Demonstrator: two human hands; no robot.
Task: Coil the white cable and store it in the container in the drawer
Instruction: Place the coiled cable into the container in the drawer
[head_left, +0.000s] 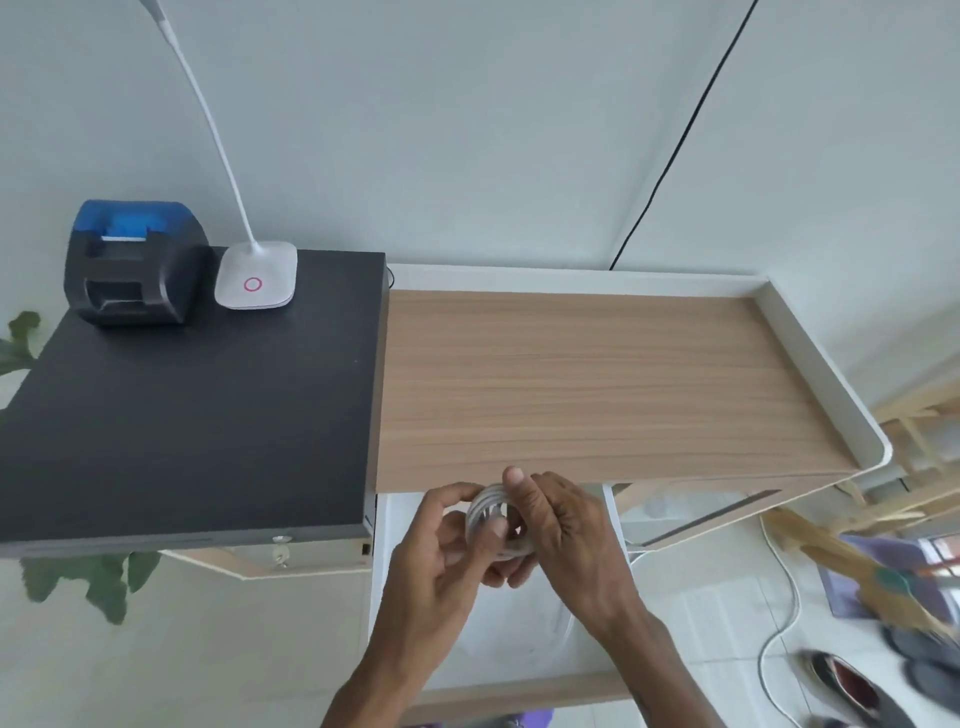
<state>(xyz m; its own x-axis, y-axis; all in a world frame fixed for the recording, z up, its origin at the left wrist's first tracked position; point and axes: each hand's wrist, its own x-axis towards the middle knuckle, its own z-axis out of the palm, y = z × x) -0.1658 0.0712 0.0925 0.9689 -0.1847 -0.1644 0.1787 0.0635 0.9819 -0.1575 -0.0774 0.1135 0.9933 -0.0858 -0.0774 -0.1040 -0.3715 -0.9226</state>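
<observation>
The white cable (492, 512) is wound into a small round coil and held between both hands just in front of the desk's front edge. My left hand (447, 551) grips the coil from the left, thumb across its lower side. My right hand (558, 525) holds it from the right, with the thumb over the top. Beneath the hands the drawer (519, 693) stands pulled out, with a white inside and a wooden front. A clear container (540, 631) lies in it, faint and partly hidden by my arms.
A wooden desk top with a raised white rim (831, 364) stretches ahead. On the left, a black cash box (197, 415) carries a small printer (132, 262) and a white lamp base (255, 283). Another white cord (779, 623) runs over the floor on the right.
</observation>
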